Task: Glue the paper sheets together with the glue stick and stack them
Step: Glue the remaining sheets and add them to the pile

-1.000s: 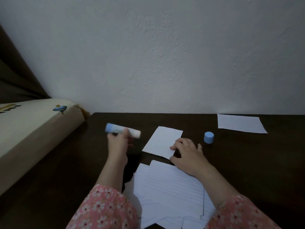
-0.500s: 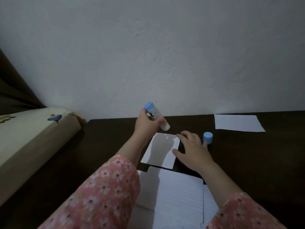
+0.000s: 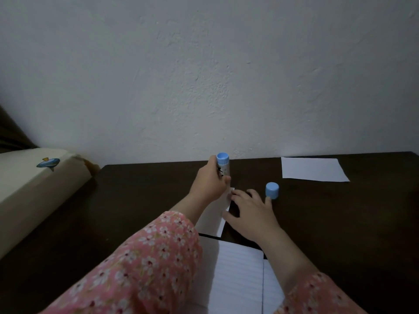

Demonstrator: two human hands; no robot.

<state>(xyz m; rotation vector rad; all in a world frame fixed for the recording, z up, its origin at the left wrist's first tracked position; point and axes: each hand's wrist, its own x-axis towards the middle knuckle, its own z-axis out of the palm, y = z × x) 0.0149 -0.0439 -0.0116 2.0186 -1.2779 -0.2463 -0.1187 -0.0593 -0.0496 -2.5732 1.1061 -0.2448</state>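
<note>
My left hand (image 3: 209, 181) grips the glue stick (image 3: 223, 165), held nearly upright with its blue end up and its lower end at the far edge of a small white paper sheet (image 3: 213, 219). My left arm covers much of that sheet. My right hand (image 3: 249, 211) lies with spread fingers at the sheet's right edge, pressing on it and the dark table (image 3: 340, 223). The glue stick's blue cap (image 3: 272, 190) stands just beyond my right fingertips. Lined paper sheets (image 3: 235, 275) lie overlapped near me. Another white sheet (image 3: 313, 169) lies at the far right.
A cream cushion with a small blue print (image 3: 29, 189) lies along the table's left side. The white wall (image 3: 204, 75) rises right behind the table's far edge.
My left hand swung the glue stick from lying sideways at the left to upright over the small sheet's far edge. My right hand shifted to the sheet's right edge.
</note>
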